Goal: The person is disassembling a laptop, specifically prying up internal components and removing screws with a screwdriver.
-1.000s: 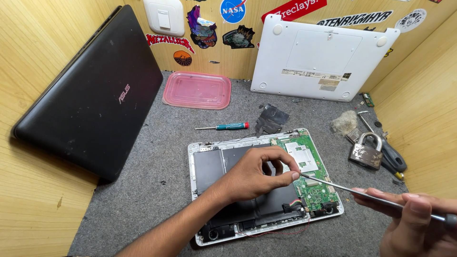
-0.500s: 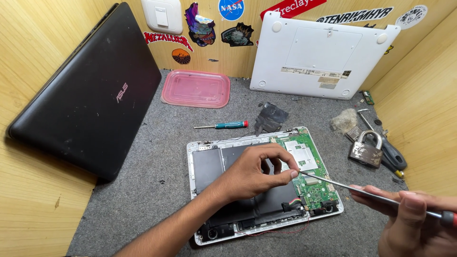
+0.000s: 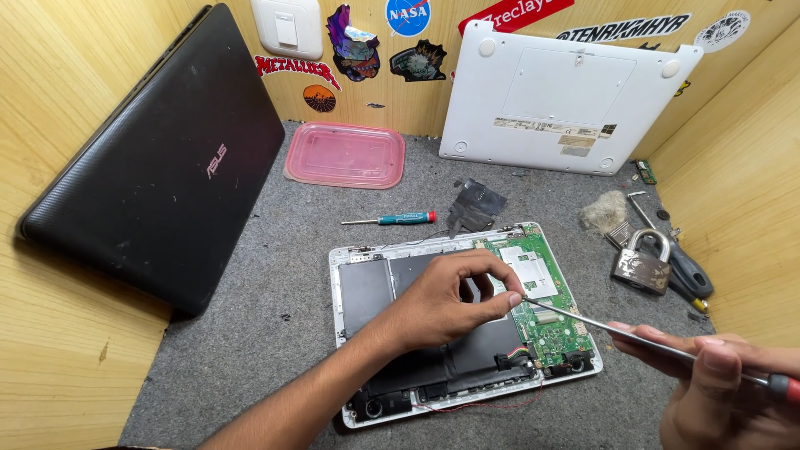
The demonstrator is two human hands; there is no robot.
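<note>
resting on the grey mat, the opened white laptop [image 3: 462,321] looks light, its green board [image 3: 546,292] fragile. the left hand [image 3: 446,300] presses loosely on its black battery [image 3: 417,333], gripping nothing; the right hand [image 3: 721,379] clenches a long screwdriver [image 3: 633,337], tip by the left fingertips; steady it by the rim.
</note>
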